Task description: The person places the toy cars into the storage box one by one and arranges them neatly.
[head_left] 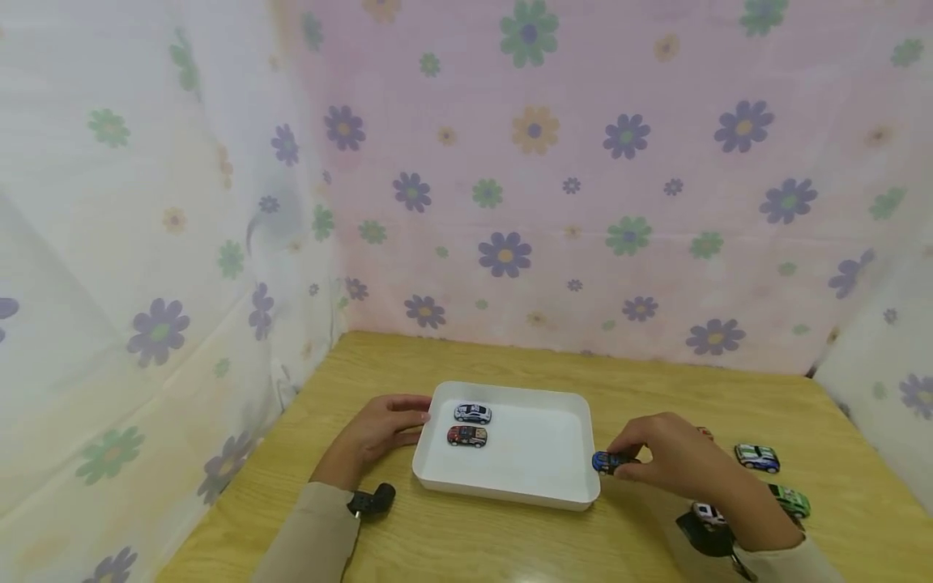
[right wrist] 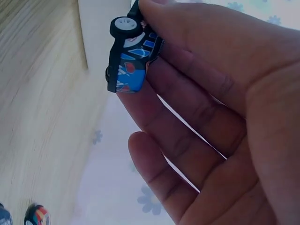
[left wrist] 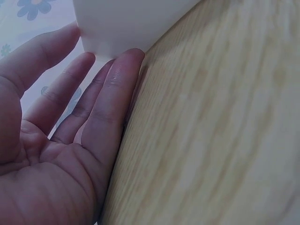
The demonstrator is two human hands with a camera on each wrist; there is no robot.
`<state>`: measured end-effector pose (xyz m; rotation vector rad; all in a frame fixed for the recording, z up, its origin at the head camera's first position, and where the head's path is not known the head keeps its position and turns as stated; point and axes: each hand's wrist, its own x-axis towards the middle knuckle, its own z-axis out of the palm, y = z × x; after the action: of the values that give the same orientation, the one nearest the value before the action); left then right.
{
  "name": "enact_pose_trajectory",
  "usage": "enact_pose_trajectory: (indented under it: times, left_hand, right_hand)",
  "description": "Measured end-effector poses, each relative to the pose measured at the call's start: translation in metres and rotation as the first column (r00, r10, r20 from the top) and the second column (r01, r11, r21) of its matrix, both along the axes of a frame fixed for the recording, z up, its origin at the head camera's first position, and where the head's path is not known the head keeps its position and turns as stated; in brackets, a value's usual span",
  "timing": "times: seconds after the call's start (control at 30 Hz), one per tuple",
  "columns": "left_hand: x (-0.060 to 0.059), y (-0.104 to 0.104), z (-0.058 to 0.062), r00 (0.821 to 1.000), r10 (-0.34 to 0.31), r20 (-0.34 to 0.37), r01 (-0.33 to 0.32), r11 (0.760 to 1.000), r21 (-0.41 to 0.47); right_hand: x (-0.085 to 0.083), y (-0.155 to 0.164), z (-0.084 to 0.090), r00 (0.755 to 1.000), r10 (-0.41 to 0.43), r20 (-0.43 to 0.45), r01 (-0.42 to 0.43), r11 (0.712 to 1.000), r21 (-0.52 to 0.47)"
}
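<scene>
A blue toy car (head_left: 607, 462) is pinched between the thumb and fingers of my right hand (head_left: 674, 457), just outside the right wall of a white tray (head_left: 535, 453). In the right wrist view the toy car (right wrist: 133, 61) shows its blue, patterned body and a white-hubbed wheel. Inside the tray, toward its left, a white toy car (head_left: 472, 414) sits behind a red toy car (head_left: 466, 436). My left hand (head_left: 382, 425) rests on the table at the tray's left end. Its nearly straight fingertips touch the tray wall (left wrist: 126, 28) in the left wrist view.
Right of the tray, on the wooden table (head_left: 510, 538), are a white-green-blue toy car (head_left: 758, 457), a green one (head_left: 790, 500) and a pale one (head_left: 707, 513), the last two partly hidden by my right arm. A flowered cloth (head_left: 568, 267) hangs behind and at both sides.
</scene>
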<state>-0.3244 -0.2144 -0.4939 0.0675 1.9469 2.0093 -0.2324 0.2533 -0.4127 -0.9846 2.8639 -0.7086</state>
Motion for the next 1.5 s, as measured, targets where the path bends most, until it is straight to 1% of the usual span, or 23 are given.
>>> enact_pose_trajectory:
  times: [0.13,0.33,0.6,0.7,1.0,1.23,1.5]
  left_hand:
    - [0.0,-0.001,0.001,1.0,0.014,0.005,-0.014,1.0,0.006]
    - [0.001,0.001,0.001,1.0,0.0,0.012,0.0,1.0,-0.011]
    - [-0.002,0.001,0.003,1.0,0.007,-0.005,-0.007,1.0,-0.015]
    - [-0.003,0.0,0.003,1.0,0.004,0.001,-0.004,1.0,-0.018]
    - [-0.002,0.0,0.003,1.0,0.009,0.026,-0.009,1.0,-0.026]
    - [-0.004,0.001,0.005,1.0,0.01,0.023,-0.01,1.0,-0.028]
    - [-0.002,0.001,0.004,0.999,0.025,0.045,-0.024,0.999,-0.026]
  right_hand:
    - [-0.003,-0.007,0.002,0.999,0.016,-0.033,-0.016,1.0,0.0]
    - [-0.004,-0.014,0.002,0.999,0.015,-0.04,-0.014,1.0,0.018]
    - [-0.014,-0.029,0.001,0.997,0.036,-0.063,-0.036,0.999,0.001]
    - [-0.019,-0.034,-0.001,0.997,0.049,-0.056,-0.048,0.999,0.004]
    - [-0.028,-0.051,-0.006,0.998,0.067,0.003,-0.067,0.998,-0.01]
    - [-0.034,-0.066,-0.002,0.996,0.09,0.02,-0.09,0.996,-0.007]
    - [-0.038,-0.091,0.004,0.99,0.136,0.041,-0.135,0.991,-0.007]
